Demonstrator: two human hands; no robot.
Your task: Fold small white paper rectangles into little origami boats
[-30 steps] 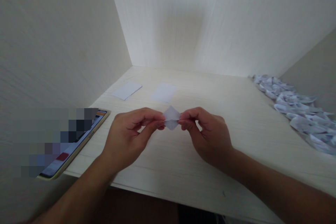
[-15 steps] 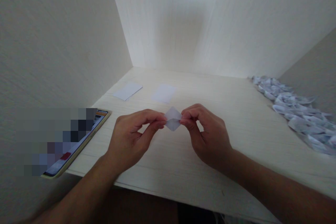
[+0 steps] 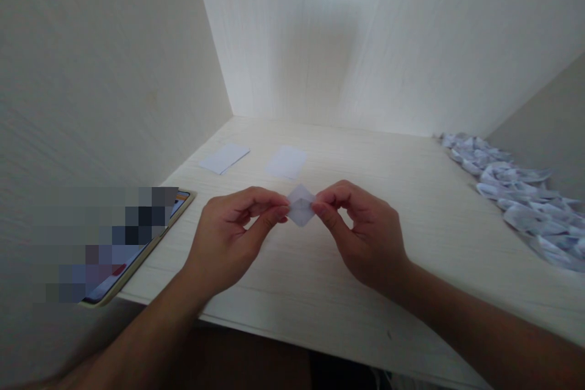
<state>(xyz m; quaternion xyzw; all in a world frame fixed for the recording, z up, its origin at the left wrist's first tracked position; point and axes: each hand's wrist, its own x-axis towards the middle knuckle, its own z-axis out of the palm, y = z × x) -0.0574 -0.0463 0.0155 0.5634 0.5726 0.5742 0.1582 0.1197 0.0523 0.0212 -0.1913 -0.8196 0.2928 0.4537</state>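
Observation:
Between my two hands is a small folded piece of white paper (image 3: 301, 206), diamond-shaped, with a crease across its middle. My left hand (image 3: 235, 237) pinches its left corner between thumb and fingers. At the opposite corner, my right hand (image 3: 365, 231) grips the paper the same way. Both hands are raised a little over the table, with the paper's top and bottom points showing between the fingertips. Behind them lie a flat white paper sheet (image 3: 287, 162) and, farther left, a small stack of white paper (image 3: 225, 158).
Many folded white paper pieces (image 3: 516, 195) are heaped along the right side of the pale wooden table (image 3: 292, 317). A phone (image 3: 150, 244), partly blurred out, leans at the left edge. Pale panels (image 3: 320, 42) enclose the back and sides.
The folded paper's middle opening looks narrower and the piece flatter. My fingers have shifted slightly, with the right thumb now lying over its right corner.

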